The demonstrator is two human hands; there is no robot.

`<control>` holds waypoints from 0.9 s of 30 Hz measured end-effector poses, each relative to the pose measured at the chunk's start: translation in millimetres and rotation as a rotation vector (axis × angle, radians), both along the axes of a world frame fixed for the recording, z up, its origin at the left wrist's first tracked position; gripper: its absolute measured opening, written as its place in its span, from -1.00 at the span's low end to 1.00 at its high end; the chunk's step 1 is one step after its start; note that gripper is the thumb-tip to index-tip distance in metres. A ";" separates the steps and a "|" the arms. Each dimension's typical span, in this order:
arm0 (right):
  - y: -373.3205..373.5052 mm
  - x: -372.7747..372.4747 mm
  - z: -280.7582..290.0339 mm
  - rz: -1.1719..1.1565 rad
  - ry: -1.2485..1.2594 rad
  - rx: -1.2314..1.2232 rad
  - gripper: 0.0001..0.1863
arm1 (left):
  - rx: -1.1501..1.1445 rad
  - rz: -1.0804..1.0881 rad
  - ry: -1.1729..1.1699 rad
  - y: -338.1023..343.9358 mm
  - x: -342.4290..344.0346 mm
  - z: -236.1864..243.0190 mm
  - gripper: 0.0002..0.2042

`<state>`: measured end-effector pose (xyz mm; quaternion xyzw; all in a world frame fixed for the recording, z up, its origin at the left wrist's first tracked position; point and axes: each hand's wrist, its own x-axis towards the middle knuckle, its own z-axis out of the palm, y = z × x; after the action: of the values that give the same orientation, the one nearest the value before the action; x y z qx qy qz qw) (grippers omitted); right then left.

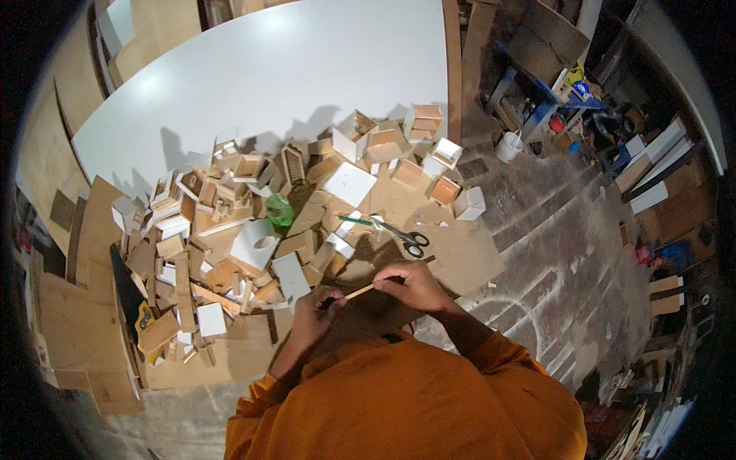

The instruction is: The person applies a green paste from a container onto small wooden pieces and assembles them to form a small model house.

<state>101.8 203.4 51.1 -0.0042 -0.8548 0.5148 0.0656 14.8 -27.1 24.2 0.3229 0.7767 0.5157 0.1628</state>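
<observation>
Between my two hands, close to my chest, I hold a short, thin wooden strip point(359, 292). One end is pinched in the fingers of my left hand point(318, 313), the other in those of my right hand point(409, 285). Just beyond my right hand lie black-handled scissors point(406, 238) on the brown board point(460, 257). A green pencil-like stick point(355, 220) rests left of the scissors' tip. Nearest my left hand is a flat white panel point(290, 277). A roll of tape point(265, 236) sits on a white block behind it.
Wood offcuts and small box-like pieces point(230, 165) crowd the board to the left and far side. A green plastic bottle piece point(279, 209) stands among them. A handsaw point(132, 287) lies at the left edge. A white bucket point(509, 146) stands on the floor at right.
</observation>
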 end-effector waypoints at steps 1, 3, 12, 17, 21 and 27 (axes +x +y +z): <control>15.4 7.1 -1.9 -0.056 0.002 -0.013 -0.92 | 0.027 -0.025 0.044 18.6 0.4 -0.1 -0.92; 48.0 20.5 -8.7 -0.174 0.006 -0.041 -0.93 | 0.082 -0.080 0.135 58.8 -1.3 -2.3 -0.92; 186.4 71.4 -54.4 -0.614 -0.062 -0.292 -0.93 | 0.068 -0.101 -0.263 230.7 1.9 -17.0 -0.90; 235.9 68.9 -59.8 -0.725 -0.016 -0.118 -0.89 | 0.175 -0.062 -0.256 293.3 1.6 -35.8 -0.93; 257.1 62.2 -70.1 -0.767 0.009 -0.185 -0.82 | 0.087 -0.050 -0.189 315.6 0.3 -36.6 -0.93; 267.2 57.2 -72.9 -0.751 0.032 -0.157 -0.84 | 0.104 0.041 -0.092 331.4 -0.8 -44.3 -0.93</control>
<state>159.1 470.6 -21.8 -0.3139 -0.7506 0.5188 0.2625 14.0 304.3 -20.1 0.2912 0.7469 0.5729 0.1707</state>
